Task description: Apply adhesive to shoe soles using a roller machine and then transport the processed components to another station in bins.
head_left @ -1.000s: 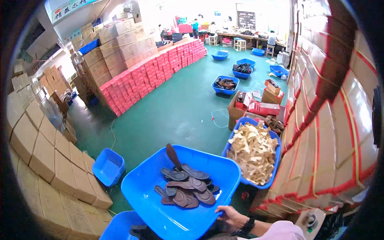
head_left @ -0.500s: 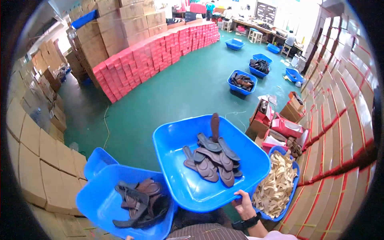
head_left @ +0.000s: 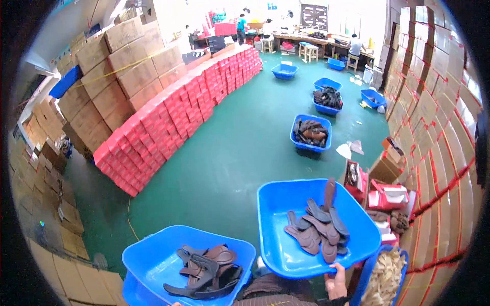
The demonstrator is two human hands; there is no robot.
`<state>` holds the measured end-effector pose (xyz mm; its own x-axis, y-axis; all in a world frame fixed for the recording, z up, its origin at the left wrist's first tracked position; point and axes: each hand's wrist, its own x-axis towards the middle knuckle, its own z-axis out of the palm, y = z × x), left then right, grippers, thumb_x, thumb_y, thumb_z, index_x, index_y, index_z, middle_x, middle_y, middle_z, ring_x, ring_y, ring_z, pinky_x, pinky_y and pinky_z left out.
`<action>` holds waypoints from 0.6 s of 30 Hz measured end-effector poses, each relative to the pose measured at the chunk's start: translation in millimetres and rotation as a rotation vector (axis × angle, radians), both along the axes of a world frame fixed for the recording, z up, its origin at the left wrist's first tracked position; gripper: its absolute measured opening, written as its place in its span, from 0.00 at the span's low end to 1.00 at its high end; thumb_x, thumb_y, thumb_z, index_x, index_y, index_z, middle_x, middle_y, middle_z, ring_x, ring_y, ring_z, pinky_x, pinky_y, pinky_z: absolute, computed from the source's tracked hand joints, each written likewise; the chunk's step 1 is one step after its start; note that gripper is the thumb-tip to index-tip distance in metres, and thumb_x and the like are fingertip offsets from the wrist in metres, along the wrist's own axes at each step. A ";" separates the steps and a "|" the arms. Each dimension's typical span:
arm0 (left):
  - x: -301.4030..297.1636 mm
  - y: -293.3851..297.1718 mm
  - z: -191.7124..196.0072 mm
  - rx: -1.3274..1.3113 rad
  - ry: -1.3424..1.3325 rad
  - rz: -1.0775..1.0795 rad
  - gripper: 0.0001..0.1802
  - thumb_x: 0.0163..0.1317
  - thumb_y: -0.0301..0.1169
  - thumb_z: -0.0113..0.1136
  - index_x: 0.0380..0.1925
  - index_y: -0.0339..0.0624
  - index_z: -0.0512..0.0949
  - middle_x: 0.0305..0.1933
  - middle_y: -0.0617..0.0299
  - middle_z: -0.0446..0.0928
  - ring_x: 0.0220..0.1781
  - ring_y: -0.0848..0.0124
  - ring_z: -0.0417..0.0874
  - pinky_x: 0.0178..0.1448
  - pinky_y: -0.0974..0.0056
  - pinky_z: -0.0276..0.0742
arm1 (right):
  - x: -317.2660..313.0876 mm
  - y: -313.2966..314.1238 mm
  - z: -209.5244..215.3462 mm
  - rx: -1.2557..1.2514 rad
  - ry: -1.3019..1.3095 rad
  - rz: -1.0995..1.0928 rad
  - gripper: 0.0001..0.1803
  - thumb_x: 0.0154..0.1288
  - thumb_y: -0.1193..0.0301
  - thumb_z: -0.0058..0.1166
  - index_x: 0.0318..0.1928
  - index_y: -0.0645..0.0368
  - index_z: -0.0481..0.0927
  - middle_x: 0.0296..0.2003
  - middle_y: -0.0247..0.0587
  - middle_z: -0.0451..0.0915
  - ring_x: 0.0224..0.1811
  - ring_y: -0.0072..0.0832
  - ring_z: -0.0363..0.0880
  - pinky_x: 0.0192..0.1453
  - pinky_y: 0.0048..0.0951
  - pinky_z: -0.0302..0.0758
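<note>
My right hand [head_left: 336, 280] is closed on the near rim of a blue plastic basin [head_left: 274, 232], thumb over the edge. Inside lie brown and dark grey insole-shaped pieces [head_left: 321, 232], one upright against the far wall. To the left, a second blue basin [head_left: 153, 255] holds dark brown and black shoe parts [head_left: 206, 268], some curved like straps. Only a sliver of my left hand [head_left: 176, 304] shows at this basin's near edge; its fingers are mostly hidden, but the basin travels with me. Part of another blue basin [head_left: 130, 293] shows below it.
At right stand a blue basin of beige scraps [head_left: 383, 280], opened boxes [head_left: 388, 196] and tall carton stacks [head_left: 439, 153]. Red boxes [head_left: 158, 130] form a long wall at left. Ahead, blue basins [head_left: 311, 122] stand on the green floor; people sit and stand near far benches.
My view has moved forward: the red boxes, floor basins and opened boxes appear nearer or lower. The two carried basins have shifted rightward in view, and a gap now shows between them.
</note>
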<state>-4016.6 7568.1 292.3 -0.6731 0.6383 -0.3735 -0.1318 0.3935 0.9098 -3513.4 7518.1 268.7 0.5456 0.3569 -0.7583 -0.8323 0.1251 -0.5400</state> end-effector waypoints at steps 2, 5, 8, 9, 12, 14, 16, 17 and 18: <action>23.1 77.5 1.0 0.010 -0.011 -0.007 0.05 0.51 0.27 0.51 0.27 0.38 0.74 0.29 0.62 0.73 0.32 0.69 0.73 0.36 0.64 0.69 | 31.5 39.3 -41.8 -0.060 -0.018 -0.106 0.11 0.41 0.76 0.57 0.27 0.49 0.72 0.23 0.27 0.73 0.24 0.22 0.72 0.26 0.21 0.71; 57.1 177.7 -7.2 -0.017 -0.030 -0.006 0.06 0.52 0.27 0.51 0.28 0.38 0.75 0.29 0.62 0.73 0.33 0.69 0.73 0.36 0.64 0.70 | 50.6 133.3 -40.8 -0.050 -0.009 -0.181 0.12 0.39 0.76 0.57 0.27 0.47 0.72 0.23 0.25 0.73 0.23 0.22 0.72 0.25 0.22 0.71; 84.6 287.2 -28.7 0.022 -0.059 0.080 0.03 0.51 0.26 0.53 0.22 0.41 0.73 0.23 0.65 0.70 0.27 0.72 0.71 0.30 0.67 0.66 | 81.9 235.3 -48.6 -0.056 -0.037 -0.226 0.13 0.38 0.75 0.57 0.28 0.46 0.72 0.22 0.24 0.73 0.24 0.21 0.72 0.25 0.21 0.70; 84.3 331.0 -43.4 0.071 -0.100 0.033 0.00 0.50 0.25 0.55 0.23 0.42 0.74 0.22 0.66 0.70 0.26 0.73 0.70 0.29 0.68 0.65 | 89.7 267.4 -55.7 -0.049 -0.031 -0.254 0.13 0.38 0.75 0.57 0.28 0.46 0.72 0.22 0.24 0.73 0.24 0.21 0.72 0.25 0.21 0.70; 88.2 482.3 -76.4 0.080 -0.101 -0.018 0.02 0.50 0.26 0.54 0.21 0.40 0.73 0.22 0.66 0.70 0.25 0.73 0.70 0.29 0.67 0.65 | 108.4 379.0 -47.8 -0.033 -0.039 -0.293 0.13 0.38 0.75 0.57 0.28 0.47 0.72 0.22 0.25 0.73 0.24 0.21 0.72 0.25 0.21 0.69; 64.3 562.3 -142.2 0.167 0.023 -0.114 0.07 0.32 0.17 0.48 0.17 0.37 0.70 0.21 0.66 0.70 0.23 0.72 0.68 0.27 0.68 0.64 | 128.2 438.2 -39.5 -0.057 -0.022 -0.351 0.14 0.38 0.74 0.58 0.29 0.47 0.73 0.25 0.25 0.74 0.27 0.22 0.73 0.26 0.20 0.70; 129.0 645.9 -87.3 0.176 -0.014 -0.142 0.07 0.32 0.17 0.47 0.16 0.36 0.70 0.21 0.66 0.70 0.22 0.72 0.67 0.27 0.68 0.63 | 136.1 497.5 -19.6 -0.060 -0.037 -0.407 0.15 0.38 0.74 0.58 0.31 0.46 0.73 0.26 0.25 0.75 0.27 0.22 0.73 0.26 0.20 0.70; 150.6 674.1 -62.0 0.191 -0.029 -0.114 0.07 0.32 0.17 0.46 0.16 0.36 0.70 0.20 0.65 0.71 0.22 0.73 0.67 0.26 0.69 0.63 | 144.0 532.3 -13.2 -0.060 -0.035 -0.406 0.15 0.38 0.74 0.59 0.32 0.46 0.74 0.27 0.25 0.75 0.28 0.22 0.74 0.26 0.19 0.70; 160.4 710.8 -61.5 0.174 0.015 -0.173 0.07 0.32 0.17 0.47 0.17 0.35 0.71 0.21 0.65 0.71 0.21 0.73 0.67 0.26 0.69 0.63 | 153.7 551.0 -17.2 -0.031 -0.042 -0.396 0.18 0.38 0.74 0.59 0.34 0.46 0.74 0.28 0.25 0.75 0.28 0.22 0.74 0.26 0.19 0.70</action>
<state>-3856.3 8278.9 230.8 -0.5528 0.7982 -0.2393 -0.0625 0.2466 0.9671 -3359.7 8069.1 251.5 0.6672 0.0898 -0.7394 -0.7000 0.4149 -0.5813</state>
